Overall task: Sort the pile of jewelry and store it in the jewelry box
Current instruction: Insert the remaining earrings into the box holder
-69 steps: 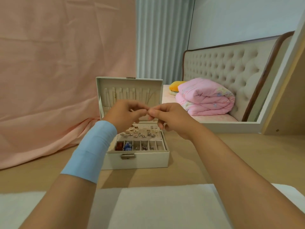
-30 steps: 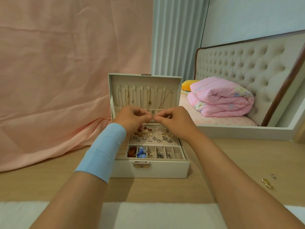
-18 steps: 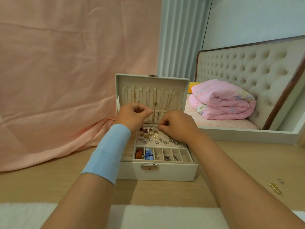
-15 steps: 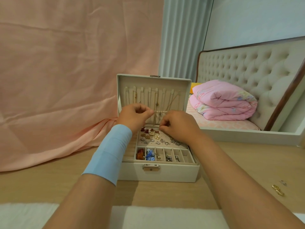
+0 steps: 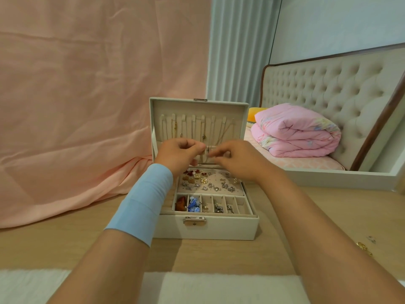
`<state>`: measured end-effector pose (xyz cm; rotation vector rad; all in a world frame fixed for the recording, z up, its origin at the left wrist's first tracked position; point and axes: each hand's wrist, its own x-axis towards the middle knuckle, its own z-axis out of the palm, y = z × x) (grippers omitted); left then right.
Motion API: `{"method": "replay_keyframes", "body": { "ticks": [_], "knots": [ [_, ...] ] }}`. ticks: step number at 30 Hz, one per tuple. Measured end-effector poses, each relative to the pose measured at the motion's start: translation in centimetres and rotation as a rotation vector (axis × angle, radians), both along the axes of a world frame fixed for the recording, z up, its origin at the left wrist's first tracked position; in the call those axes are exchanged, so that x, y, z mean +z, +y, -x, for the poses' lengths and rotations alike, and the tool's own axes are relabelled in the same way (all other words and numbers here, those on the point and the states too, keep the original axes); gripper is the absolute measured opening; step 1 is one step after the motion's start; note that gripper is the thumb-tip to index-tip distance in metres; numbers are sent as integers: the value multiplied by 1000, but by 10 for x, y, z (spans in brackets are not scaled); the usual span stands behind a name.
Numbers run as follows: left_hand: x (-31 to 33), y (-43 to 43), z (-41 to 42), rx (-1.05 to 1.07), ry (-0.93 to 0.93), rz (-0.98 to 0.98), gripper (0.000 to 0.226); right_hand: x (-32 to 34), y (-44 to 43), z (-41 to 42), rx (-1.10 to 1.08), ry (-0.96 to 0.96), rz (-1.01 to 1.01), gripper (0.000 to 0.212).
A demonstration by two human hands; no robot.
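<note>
The open jewelry box (image 5: pixel 208 229) sits on the table (image 5: pixel 65 244) at frame centre. Since a moment ago the right hand (image 5: pixel 234 160) has risen from the tray. It and the left hand (image 5: pixel 178 153) pinch a necklace chain (image 5: pixel 207 150) at the lid (image 5: pixel 197 108).

Room inventory, as we recorded it:

- **Left:** a creased pink cloth backdrop (image 5: pixel 87 102) hung down, its hem pooling on the pale wooden worktop (image 5: pixel 54 244).
- **Near edge:** we noted a white fleecy mat (image 5: pixel 208 288) lying on that worktop.
- **Centre rear:** a pale grey-blue pleated curtain (image 5: pixel 238 51) was drawn shut.
- **Right rear:** we logged a plain pale wall (image 5: pixel 339 25).
- **Below the wall:**
  - a bed (image 5: pixel 306 164) with a pink sheet
  - a cream button-tufted headboard (image 5: pixel 317 84) edged in dark wood
  - a folded pink quilt (image 5: pixel 295 132)
  - a yellow cushion (image 5: pixel 254 113) just behind the quilt
- **Bed's near side:** a white frame (image 5: pixel 328 177) ran along it.
- **Light:** we found it soft and even.
</note>
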<state>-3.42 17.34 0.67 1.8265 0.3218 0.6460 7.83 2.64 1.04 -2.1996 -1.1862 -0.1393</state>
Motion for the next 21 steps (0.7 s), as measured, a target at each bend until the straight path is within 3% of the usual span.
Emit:
{"method": "replay_keyframes", "body": {
  "ticks": [3,9,21],
  "knots": [
    [4,-4,0,-18,-18,108,9,17,-2,7,96,100,-222,21],
    [14,-11,3,-80,-32,247,15,20,-2,13,129,186,-451,18],
    [10,-10,2,-19,27,66,11,11,1,9,86,203,-441,13]
  ]
}}
